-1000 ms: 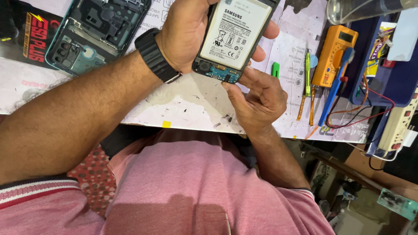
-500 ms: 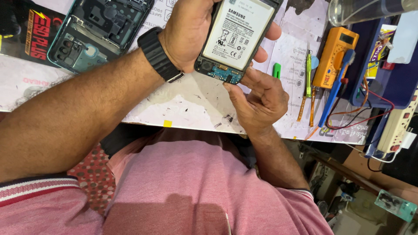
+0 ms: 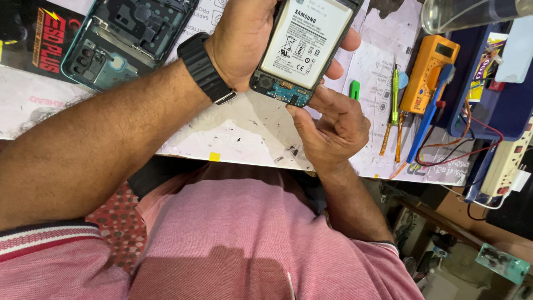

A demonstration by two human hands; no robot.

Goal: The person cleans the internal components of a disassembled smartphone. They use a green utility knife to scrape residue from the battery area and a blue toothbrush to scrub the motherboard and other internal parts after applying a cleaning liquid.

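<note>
We held the opened phone (image 3: 305, 50) above the worktop (image 3: 244, 130), battery side up, our left hand (image 3: 244, 39) wrapped around its edge, fingers (image 3: 347, 41) closed on it. Our right hand (image 3: 333, 125) sat just below, its fingers curled with the thumb tip touching the small board at the phone's lower end. Around it lay the removed back cover (image 3: 125, 41) to the left, and to the right a green-handled screwdriver (image 3: 395, 89), an orange multimeter (image 3: 428, 72), a blue brush (image 3: 430, 116) and a power strip (image 3: 508, 164). Compared with half a second before, the phone and both hands had barely shifted.
</note>
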